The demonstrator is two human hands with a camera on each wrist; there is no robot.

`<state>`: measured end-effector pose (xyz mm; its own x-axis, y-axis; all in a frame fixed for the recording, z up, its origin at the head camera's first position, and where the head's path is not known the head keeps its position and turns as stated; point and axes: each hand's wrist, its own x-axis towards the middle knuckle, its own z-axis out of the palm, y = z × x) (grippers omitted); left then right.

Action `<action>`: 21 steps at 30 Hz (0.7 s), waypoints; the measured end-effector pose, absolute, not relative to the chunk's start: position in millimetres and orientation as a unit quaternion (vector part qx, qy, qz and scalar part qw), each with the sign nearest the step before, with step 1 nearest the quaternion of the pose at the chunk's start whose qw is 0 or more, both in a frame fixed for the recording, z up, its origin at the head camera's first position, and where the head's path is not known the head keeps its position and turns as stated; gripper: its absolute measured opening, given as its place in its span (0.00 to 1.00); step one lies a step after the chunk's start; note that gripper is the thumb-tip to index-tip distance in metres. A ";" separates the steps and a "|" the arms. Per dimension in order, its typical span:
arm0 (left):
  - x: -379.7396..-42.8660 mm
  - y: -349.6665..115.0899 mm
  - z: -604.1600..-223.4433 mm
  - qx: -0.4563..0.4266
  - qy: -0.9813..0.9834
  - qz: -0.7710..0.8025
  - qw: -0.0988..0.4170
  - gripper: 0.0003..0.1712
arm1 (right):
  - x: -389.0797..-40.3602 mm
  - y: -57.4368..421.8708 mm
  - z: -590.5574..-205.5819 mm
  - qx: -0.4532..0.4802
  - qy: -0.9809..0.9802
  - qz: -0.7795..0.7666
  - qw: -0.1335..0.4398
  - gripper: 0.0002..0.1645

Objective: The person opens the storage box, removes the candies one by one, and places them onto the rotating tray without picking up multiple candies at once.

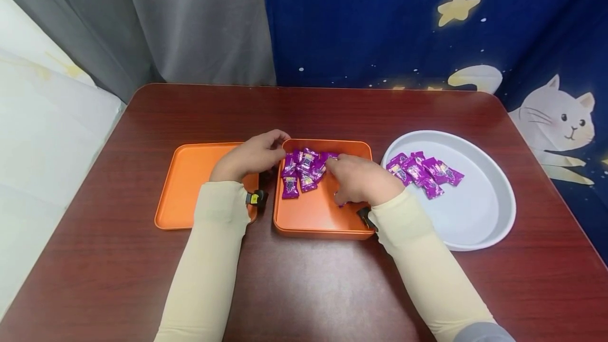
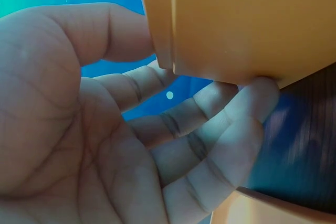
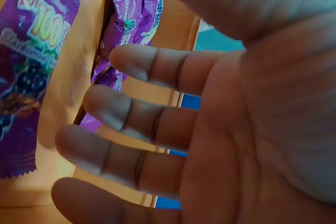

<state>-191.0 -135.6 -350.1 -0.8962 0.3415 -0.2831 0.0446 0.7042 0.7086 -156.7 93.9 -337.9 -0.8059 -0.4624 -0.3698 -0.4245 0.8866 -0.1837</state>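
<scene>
My left hand (image 1: 252, 157) is at the far left corner of an orange rectangular box (image 1: 323, 216). In the left wrist view its thumb and extended fingers touch the box's outer wall (image 2: 236, 24). Over the box, my right hand (image 1: 363, 176) reaches down with spread, nearly straight fingers and nothing between them. Several purple wrapped candies (image 1: 306, 170) lie in the box's far left part, by the right fingertips. A separate candy (image 3: 34, 72) lies on the box floor, mostly hidden beneath the hand in the head view.
To the right, a round white tray (image 1: 475, 220) holds several more purple candies (image 1: 420, 170) at its left side. An orange lid-like tray (image 1: 185, 194) lies on the left, partly under my left arm. The dark red table (image 1: 304, 278) ends at curtains.
</scene>
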 end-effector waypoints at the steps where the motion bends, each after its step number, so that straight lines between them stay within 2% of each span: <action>1: -191.0 -135.5 -350.2 0.107 0.901 0.369 0.200 0.24 | -156.4 93.9 -338.2 -0.232 0.950 -0.041 0.206 0.39; 7: -190.5 -135.0 -349.7 0.106 0.902 0.369 0.199 0.24 | -156.4 94.0 -341.4 -0.239 0.947 -0.030 0.211 0.45; 14: -190.9 -133.9 -349.9 0.104 0.903 0.366 0.198 0.23 | -160.6 94.9 -347.7 -0.268 0.943 -0.027 0.194 0.19; 21: -192.2 -134.1 -351.9 0.102 0.903 0.367 0.199 0.23 | -163.1 96.8 -351.6 -0.268 0.948 -0.065 0.159 0.08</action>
